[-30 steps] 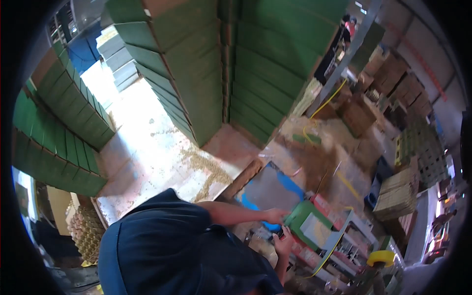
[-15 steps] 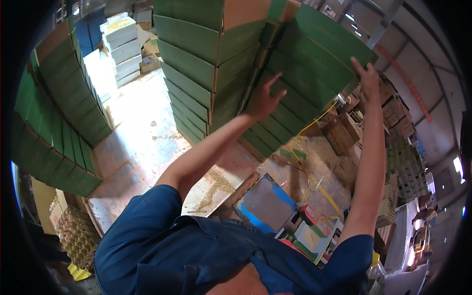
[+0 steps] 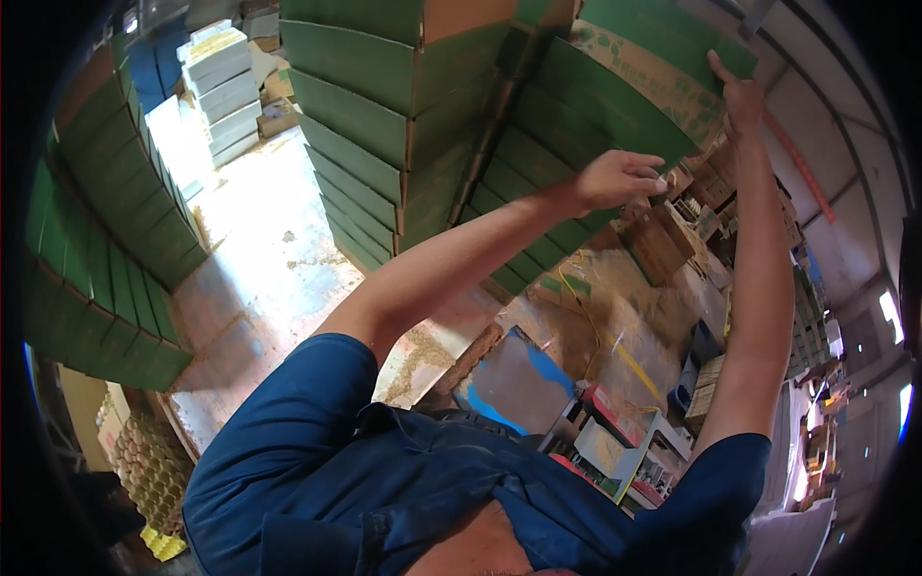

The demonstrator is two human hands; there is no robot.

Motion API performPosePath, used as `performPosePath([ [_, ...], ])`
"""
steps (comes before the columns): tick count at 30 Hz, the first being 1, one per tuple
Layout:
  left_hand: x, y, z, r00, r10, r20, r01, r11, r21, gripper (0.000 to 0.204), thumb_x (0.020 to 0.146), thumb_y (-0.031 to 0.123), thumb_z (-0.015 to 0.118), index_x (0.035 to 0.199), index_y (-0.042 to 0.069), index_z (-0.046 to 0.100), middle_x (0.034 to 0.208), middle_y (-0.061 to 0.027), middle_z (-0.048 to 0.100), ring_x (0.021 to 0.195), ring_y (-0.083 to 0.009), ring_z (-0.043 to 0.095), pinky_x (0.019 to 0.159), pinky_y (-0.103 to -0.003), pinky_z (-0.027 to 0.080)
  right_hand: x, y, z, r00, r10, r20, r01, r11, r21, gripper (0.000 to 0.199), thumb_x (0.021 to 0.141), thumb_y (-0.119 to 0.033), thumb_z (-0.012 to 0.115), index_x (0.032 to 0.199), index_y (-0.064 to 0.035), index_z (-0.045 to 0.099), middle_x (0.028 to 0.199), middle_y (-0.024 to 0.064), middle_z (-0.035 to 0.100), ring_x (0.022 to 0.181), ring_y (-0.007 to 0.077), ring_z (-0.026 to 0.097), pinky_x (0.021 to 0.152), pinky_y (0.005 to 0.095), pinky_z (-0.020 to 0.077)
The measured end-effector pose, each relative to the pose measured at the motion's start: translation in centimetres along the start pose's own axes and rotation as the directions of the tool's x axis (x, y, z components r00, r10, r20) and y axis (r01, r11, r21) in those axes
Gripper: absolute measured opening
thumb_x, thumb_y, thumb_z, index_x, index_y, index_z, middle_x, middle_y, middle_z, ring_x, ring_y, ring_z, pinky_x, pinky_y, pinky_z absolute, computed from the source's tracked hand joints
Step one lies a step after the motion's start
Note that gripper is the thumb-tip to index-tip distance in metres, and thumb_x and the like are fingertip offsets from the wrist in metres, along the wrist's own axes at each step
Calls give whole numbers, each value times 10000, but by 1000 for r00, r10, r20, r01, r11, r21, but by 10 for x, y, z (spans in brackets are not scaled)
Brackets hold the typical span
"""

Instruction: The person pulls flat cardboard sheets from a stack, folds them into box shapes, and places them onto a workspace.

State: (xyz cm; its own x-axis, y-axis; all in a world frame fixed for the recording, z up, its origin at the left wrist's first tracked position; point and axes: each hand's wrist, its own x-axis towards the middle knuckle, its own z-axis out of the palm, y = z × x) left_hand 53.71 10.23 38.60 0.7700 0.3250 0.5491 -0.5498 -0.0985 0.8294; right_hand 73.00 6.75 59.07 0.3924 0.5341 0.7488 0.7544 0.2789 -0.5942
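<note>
A tall stack of green cardboard cartons [image 3: 543,192] stands before me. The uppermost carton [image 3: 663,34] at the upper right sits askew, and a brown printed strip shows below its green part. My right hand [image 3: 741,101] grips that carton at its right edge, one finger stretched up along its side; the other fingers are partly hidden. My left hand [image 3: 622,180] is in front of the stack, below the askew carton. Its fingers are stretched out and slightly bent, with nothing in them; whether it touches a carton I cannot tell.
More green cartons [image 3: 115,230] are stacked at the left, with egg trays [image 3: 149,461] below them. White boxes [image 3: 219,91] stand at the back left. A machine with a grey-and-blue plate [image 3: 519,379] lies below my arms. A yellow cord [image 3: 594,326] runs over the floor.
The top carton has shifted up and right, baring a brown strip. My right hand has moved up and right with it. My left hand has swung right across the stack.
</note>
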Motion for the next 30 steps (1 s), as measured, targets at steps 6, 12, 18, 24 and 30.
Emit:
performPosePath([
  [6,22,1,39,988,-99,119,110,989,-96,673,899,398,693,1404,8,478,1324,-148,576,1214,-213,530,1031,-374,404,1,-9,-44,999,-31,-19,29,994,-108,525,821,-357,802,1110,64,677,1038,73,689,876,159,630,779,318,505],
  [12,60,2,54,964,-201,175,260,857,-446,951,881,605,632,1534,46,224,1569,-167,263,1437,-291,263,1125,-492,287,-32,-18,-100,979,-17,-204,-6,994,-113,503,783,-340,840,1052,61,701,1007,95,693,897,159,629,792,315,504],
  [18,84,-6,82,978,-191,87,205,777,-596,844,872,609,643,1450,53,380,1464,-175,410,1333,-316,402,1097,-517,318,-86,-31,-115,945,-23,-326,33,999,26,485,809,-235,824,1163,48,651,1132,114,674,992,198,629,878,329,511],
  [24,89,-14,118,950,-309,-57,203,743,-638,603,880,521,689,1244,62,546,1147,-100,573,942,-218,575,921,-440,477,-121,-37,-132,901,-144,-408,70,979,-192,478,869,-313,754,1198,23,666,1192,91,670,1083,185,600,969,302,431],
  [30,66,-7,150,988,-107,-109,7,745,-667,334,926,356,683,1048,66,570,790,-27,589,614,-160,551,621,-326,511,-188,-44,-147,819,-124,-560,17,981,-193,429,850,-267,772,1150,29,689,1127,103,703,1012,187,633,931,319,466],
])
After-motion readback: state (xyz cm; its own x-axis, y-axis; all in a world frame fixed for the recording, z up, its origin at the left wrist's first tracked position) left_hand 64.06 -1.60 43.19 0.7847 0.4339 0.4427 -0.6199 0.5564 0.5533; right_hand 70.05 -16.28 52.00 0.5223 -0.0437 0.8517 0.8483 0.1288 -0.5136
